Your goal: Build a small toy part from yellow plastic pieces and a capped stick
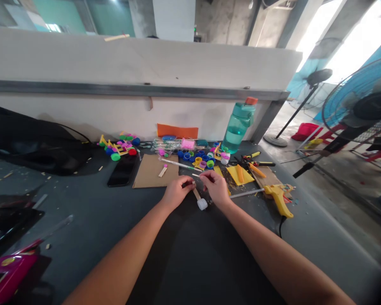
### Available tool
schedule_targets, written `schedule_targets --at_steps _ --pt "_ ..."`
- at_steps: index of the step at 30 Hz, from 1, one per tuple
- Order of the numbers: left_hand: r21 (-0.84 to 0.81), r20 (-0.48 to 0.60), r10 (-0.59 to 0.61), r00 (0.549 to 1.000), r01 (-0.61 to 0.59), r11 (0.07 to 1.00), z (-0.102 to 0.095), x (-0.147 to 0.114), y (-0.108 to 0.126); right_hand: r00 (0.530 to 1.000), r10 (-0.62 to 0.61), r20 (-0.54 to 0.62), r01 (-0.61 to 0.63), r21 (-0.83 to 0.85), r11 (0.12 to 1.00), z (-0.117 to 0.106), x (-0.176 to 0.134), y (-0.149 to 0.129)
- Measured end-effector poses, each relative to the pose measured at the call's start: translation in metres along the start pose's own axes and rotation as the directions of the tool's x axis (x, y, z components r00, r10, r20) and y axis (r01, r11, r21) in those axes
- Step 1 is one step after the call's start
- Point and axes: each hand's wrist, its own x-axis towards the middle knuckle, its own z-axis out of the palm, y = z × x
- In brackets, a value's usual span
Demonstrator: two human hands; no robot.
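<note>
My left hand (178, 191) is closed in a pinch on the upper end of a flat wooden stick (197, 194). A white bottle cap (202, 204) sits at the stick's lower end, close to the dark tabletop. My right hand (216, 186) pinches a short, pale strip (196, 175), which looks like a piece of wooden stick and points left toward my left fingertips. Just beyond the hands lie a cardboard sheet (146, 171) with a small wooden piece and pink cap (163, 170) on it, and a heap of coloured bottle caps (198, 162).
A yellow glue gun (279, 199) lies right of my right hand, near pliers (262, 163) and yellow paper (246, 177). A teal water bottle (236, 131) stands behind. To the left are a black phone (122, 171), a cap-wheeled model (117, 148) and a black bag (34, 140).
</note>
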Motion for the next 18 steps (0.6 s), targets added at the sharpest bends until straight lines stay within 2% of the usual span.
schedule_targets --at_steps 3,7,11,18 --pt "-0.043 -0.008 0.06 0.998 -0.06 0.997 0.001 0.002 -0.002 0.999 -0.031 0.04 0.032 -0.03 0.999 0.001 -0.003 -0.004" --pt "0.025 -0.041 0.11 0.993 -0.109 0.994 -0.001 0.004 -0.004 0.998 -0.061 0.008 0.062 -0.048 0.997 0.002 -0.004 -0.007" --pt "0.085 -0.025 0.136 0.99 -0.133 0.987 0.0 0.003 -0.006 0.999 -0.036 -0.033 0.035 -0.02 0.999 -0.001 -0.002 -0.002" --pt "0.122 -0.005 0.148 0.989 -0.147 0.982 -0.002 -0.001 -0.008 0.999 -0.007 -0.032 0.006 -0.014 1.0 -0.002 0.0 0.007"
